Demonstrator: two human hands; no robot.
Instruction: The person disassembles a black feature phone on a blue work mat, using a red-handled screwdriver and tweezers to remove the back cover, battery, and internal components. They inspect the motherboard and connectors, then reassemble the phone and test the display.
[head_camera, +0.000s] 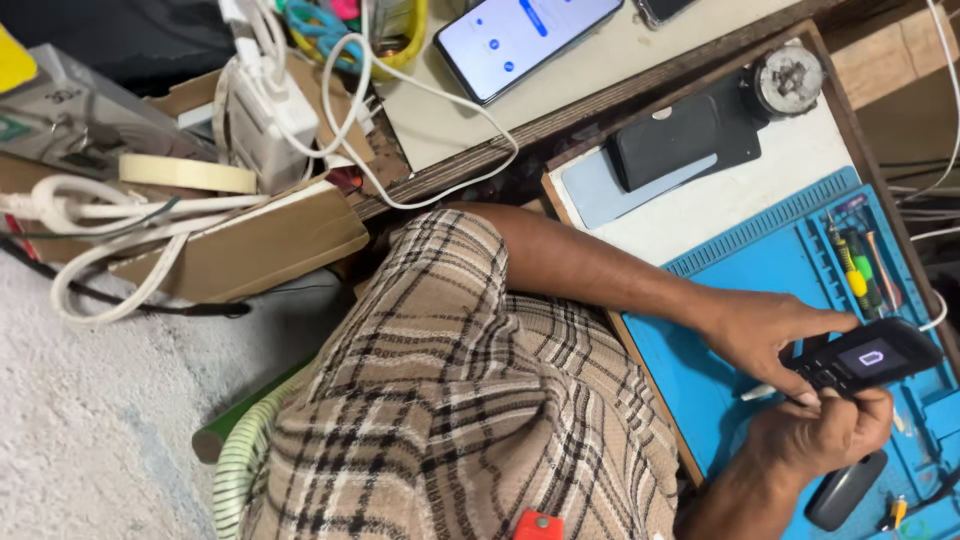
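Holding the small black keypad phone with a lit screen (862, 362) above the blue silicone repair mat (720, 290), the left hand (768, 330) closes its fingers over the top edge while the right hand (822, 430) grips from below; keep both steady, pressing keys lightly.

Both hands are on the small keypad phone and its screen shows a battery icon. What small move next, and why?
Probably keep the left hand steadying the keypad phone over the blue mat while the right hand presses a key: the screen is lit, both hands already hold it.
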